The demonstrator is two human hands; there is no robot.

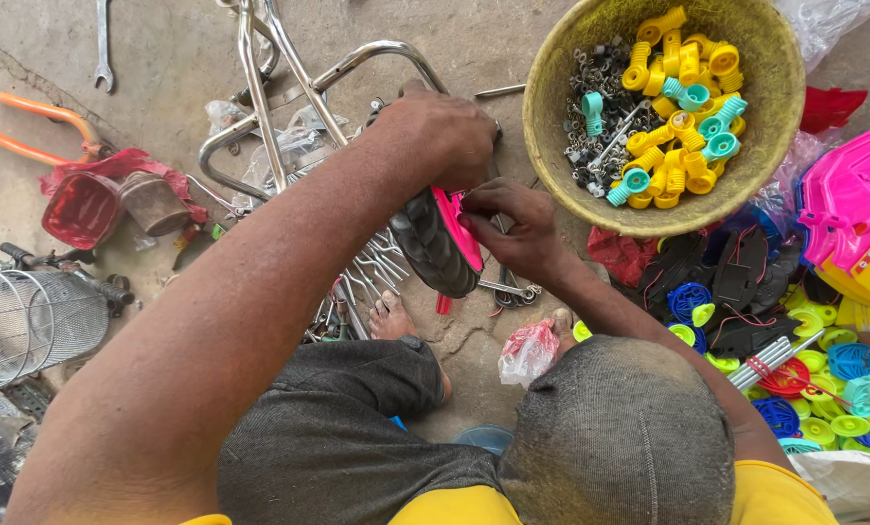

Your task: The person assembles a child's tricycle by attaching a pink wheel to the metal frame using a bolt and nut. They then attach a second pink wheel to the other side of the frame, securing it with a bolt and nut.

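A small black rubber wheel (427,245) with a pink plastic hub (457,226) stands on edge in the middle of the view, against a chrome tube frame (260,107). My left hand (443,131) is clamped over the top of the wheel where it meets the frame. My right hand (513,231) comes in from the right, and its fingertips pinch at the centre of the pink hub. What sits under those fingertips is hidden. My bare feet (391,319) and grey-clad knees (357,418) lie just below the wheel.
A round woven basket (551,107) of yellow and teal plastic parts and small metal screws stands at upper right. Pink plastic panels (848,194), black pedals and coloured caps (843,389) crowd the right. Loose metal rods (367,277), a wire basket (26,321), a red pot (80,209) and a spanner (104,44) lie left.
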